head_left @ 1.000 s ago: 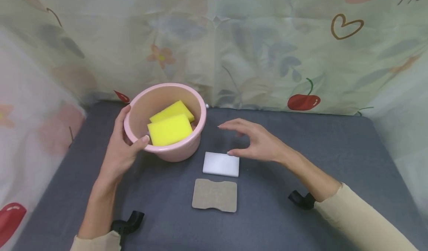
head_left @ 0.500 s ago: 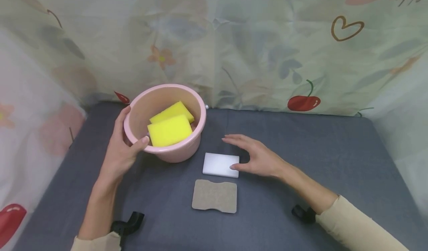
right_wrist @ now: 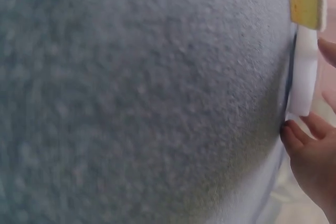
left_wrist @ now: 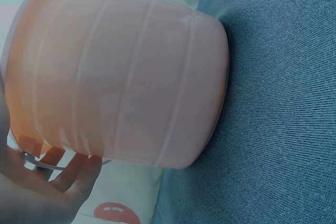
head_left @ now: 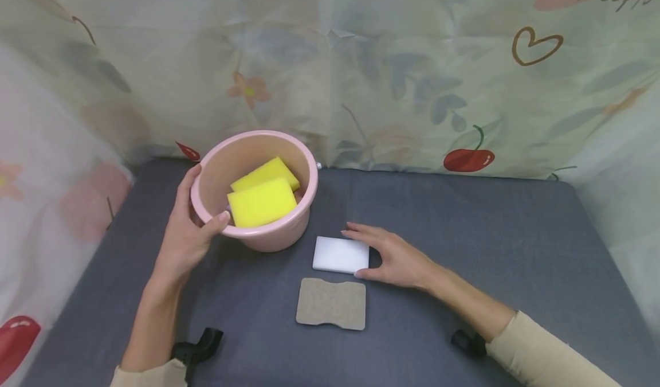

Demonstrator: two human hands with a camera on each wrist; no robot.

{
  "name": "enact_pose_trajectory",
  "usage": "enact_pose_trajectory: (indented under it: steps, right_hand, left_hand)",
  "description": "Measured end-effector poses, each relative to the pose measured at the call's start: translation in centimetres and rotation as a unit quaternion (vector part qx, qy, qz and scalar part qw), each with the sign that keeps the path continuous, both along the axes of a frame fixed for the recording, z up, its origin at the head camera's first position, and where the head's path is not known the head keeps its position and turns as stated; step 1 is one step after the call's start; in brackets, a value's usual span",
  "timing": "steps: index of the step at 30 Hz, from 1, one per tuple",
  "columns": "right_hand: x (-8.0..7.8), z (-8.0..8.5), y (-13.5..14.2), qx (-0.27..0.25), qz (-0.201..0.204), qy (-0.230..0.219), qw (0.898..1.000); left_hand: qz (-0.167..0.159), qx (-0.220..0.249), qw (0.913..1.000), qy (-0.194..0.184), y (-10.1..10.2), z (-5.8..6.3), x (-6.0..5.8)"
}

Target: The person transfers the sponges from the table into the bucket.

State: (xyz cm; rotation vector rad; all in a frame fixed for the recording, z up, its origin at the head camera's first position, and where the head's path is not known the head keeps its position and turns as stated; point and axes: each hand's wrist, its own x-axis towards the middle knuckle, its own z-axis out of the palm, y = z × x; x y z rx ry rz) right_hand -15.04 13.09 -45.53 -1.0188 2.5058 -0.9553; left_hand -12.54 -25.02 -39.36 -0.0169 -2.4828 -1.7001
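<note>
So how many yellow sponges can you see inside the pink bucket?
2: the front sponge, nearer the person, and the rear sponge, partly covered by it. More may be hidden underneath in the bucket.

bucket (head_left: 275, 239): pink | sponges (head_left: 263, 203): yellow | block (head_left: 339, 254): white | pad (head_left: 332, 304): grey-brown | backdrop (head_left: 387, 54): floral

The right hand (head_left: 394, 261) has moved toward the bottom of the frame. The thumb (head_left: 368, 273), initially at the upper edge of the white block (head_left: 337, 255), then over its right part, is now at its lower right corner. The fingers (head_left: 363, 237) have descended to its upper edge. The right sleeve (head_left: 541, 350) and black wrist mount (head_left: 468, 344) have shifted lower.
</note>
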Motion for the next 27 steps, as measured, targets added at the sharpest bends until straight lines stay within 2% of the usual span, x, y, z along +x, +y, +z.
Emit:
enact_pose_trajectory:
  steps: [14,21,27]
  right_hand:
    - [0.1,-0.9,-1.1,0.021,0.018,0.028,0.999]
    - [-0.1,-0.7,-1.1,0.027,0.027,0.040,0.998]
    - [-0.3,0.2,-0.9,0.026,0.028,0.057,0.998]
  left_hand:
    - [0.005,-0.003,1.0000,0.001,0.0,0.0,0.0]
    - [0.006,-0.001,1.0000,0.006,0.0,-0.1,-0.1]
    - [0.006,0.000,0.9999,0.011,0.0,-0.2,-0.1]
